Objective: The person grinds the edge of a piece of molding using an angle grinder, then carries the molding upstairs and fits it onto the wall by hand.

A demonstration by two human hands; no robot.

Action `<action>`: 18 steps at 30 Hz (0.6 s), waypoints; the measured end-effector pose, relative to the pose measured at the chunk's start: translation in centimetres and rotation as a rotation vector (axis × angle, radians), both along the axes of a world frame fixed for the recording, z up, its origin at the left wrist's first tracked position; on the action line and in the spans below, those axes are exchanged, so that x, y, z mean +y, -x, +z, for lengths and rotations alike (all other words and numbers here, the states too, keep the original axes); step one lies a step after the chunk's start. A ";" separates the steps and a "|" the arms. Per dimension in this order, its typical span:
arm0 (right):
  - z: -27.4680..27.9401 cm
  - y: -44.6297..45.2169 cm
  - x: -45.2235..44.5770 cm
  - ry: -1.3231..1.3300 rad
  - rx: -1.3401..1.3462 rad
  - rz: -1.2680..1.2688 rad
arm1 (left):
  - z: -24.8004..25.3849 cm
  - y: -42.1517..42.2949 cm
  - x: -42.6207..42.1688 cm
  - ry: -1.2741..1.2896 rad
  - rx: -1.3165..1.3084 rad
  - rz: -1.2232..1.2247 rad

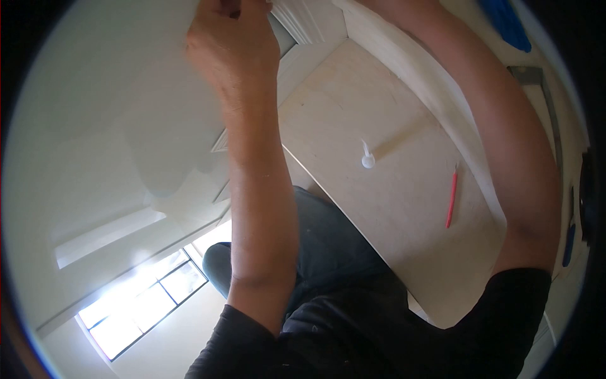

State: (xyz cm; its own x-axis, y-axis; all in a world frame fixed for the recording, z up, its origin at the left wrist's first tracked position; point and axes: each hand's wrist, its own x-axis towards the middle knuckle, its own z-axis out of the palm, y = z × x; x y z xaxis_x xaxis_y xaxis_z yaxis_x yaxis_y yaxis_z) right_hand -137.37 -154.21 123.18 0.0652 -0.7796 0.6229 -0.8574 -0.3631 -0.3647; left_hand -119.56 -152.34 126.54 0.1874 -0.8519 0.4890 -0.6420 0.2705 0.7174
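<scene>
My left hand (232,47) is raised at the top edge, in front of a glossy white surface. Its fingers are curled together, partly cut off by the frame, and what they may hold cannot be made out. My right forearm (499,120) reaches up the right side, and the right hand lies beyond the top edge. Between the arms is a light brown board (398,208). On it lie a small white piece with a thin tip (368,161) and a red pencil-like stick (451,200).
A glossy white panel (113,145) fills the left side, with a bright window (142,312) below. White moulding (306,19) runs at the top. At right are a blue object (507,25), a grey metal angle (529,76) and a smaller blue item (569,245).
</scene>
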 end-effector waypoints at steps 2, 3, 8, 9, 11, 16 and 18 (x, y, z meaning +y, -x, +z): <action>0.8 -0.3 0.8 -0.029 0.006 -0.020 | 0.4 0.3 0.3 -0.050 0.042 0.012; 1.3 -0.4 1.0 -0.084 0.013 -0.027 | -0.1 0.1 -0.1 -0.009 0.076 -0.011; 1.1 0.1 0.9 -0.111 0.040 -0.029 | -2.4 -0.6 -1.5 0.049 0.222 -0.081; 0.4 0.5 0.1 -0.092 0.064 -0.032 | -2.9 -0.5 -1.6 0.115 0.232 -0.089; -0.4 1.1 -0.6 -0.056 0.103 -0.045 | -3.9 -0.4 -1.6 0.244 0.255 -0.104; -0.2 1.0 -0.7 -0.116 0.119 -0.094 | -5.5 -1.1 -0.6 0.280 -0.058 -0.050; 0.8 0.8 -0.4 -0.240 0.084 -0.111 | -5.7 -1.2 -0.4 0.273 -0.153 -0.089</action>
